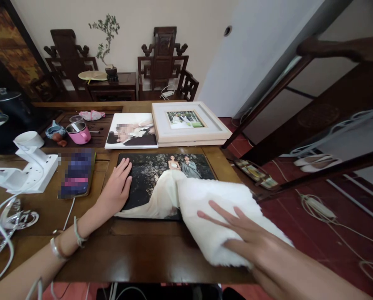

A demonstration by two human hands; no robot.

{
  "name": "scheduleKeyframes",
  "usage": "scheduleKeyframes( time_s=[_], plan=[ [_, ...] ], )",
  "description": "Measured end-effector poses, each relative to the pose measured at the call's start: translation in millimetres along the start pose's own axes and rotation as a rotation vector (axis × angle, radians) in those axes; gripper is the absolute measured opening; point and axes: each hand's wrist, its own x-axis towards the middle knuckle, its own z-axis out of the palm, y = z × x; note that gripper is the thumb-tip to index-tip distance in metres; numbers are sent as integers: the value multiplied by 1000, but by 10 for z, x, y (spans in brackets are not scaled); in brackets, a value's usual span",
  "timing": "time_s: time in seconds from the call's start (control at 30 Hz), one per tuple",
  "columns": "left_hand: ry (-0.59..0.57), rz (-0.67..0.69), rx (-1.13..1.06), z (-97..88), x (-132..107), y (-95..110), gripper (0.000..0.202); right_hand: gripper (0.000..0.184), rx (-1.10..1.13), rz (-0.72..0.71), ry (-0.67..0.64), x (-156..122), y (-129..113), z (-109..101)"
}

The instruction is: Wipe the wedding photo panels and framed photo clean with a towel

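Note:
A dark wedding photo panel lies flat on the wooden table, showing a couple and a long pale dress. My left hand rests on its left edge, fingers stretched out and holding nothing. Over the panel's lower right part lies a fluffy white cloth, which also hangs past the panel towards the table's right edge. My right hand presses on this cloth with its fingers spread on top and its thumb tucked into a fold. The cloth hides the panel's lower right corner.
Behind the panel are another photo panel and a pale picture frame. On the left stand a phone, a white power strip, a pink cup and a black kettle. A dark wooden chair stands right.

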Motion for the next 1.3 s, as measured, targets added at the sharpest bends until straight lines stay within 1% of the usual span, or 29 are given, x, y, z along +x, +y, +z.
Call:
scheduleKeyframes(
  time_s=[0.07,0.13,0.27,0.3,0.37,0.4,0.43,0.5,0.57,0.63,0.7,0.77,0.8,0.83,0.9,1.03,1.13,1.2,1.23,1.3],
  plan=[
    [-12,3,2,-11,2,10,49,49,61,-39,-12,-21,40,-57],
    [-18,7,4,-25,4,14,49,55,103,-43,-4,89,226,-100],
    [-28,21,-5,-51,4,16,49,53,102,12,-24,571,797,-163],
    [-29,21,-8,-55,3,17,49,53,95,-1,-31,700,926,-179],
    [-31,14,-8,-60,1,19,49,53,93,-11,-18,903,1103,-202],
    [-32,9,-7,-59,0,20,49,54,91,-8,-5,959,1137,-204],
    [-31,5,-7,-57,-1,20,49,56,87,6,11,977,1131,-197],
    [-21,1,-9,-47,-3,19,49,58,74,47,38,897,996,-159],
    [-2,1,-13,-33,-4,14,48,59,71,83,44,694,729,-105],
    [6,-2,-13,-19,-3,8,48,58,90,94,23,451,395,-60],
    [3,-7,-8,-8,-1,3,49,54,123,68,-30,257,85,-35],
    [-1,-8,-3,-5,0,3,49,48,136,48,-72,175,-118,-29],
    [-2,-7,-1,-6,1,5,49,46,135,36,-82,184,-164,-31],
    [-2,-7,-1,-9,1,8,49,46,127,23,-89,225,-172,-36],
    [-4,-3,-4,-19,3,16,49,51,99,-11,-105,399,-96,-53],
    [-11,15,-3,-34,9,18,48,64,1,-48,-132,968,200,-105],
    [-10,15,-3,-31,11,7,48,66,-63,-57,-100,1353,324,-140],
    [-6,10,-10,-23,8,-1,48,67,-88,-41,-75,1472,289,-144],
    [-3,8,-13,-18,6,-3,48,67,-93,-23,-77,1477,231,-137],
    [4,1,-17,-6,0,-5,47,67,-82,18,-124,1381,44,-99]
  ],
)
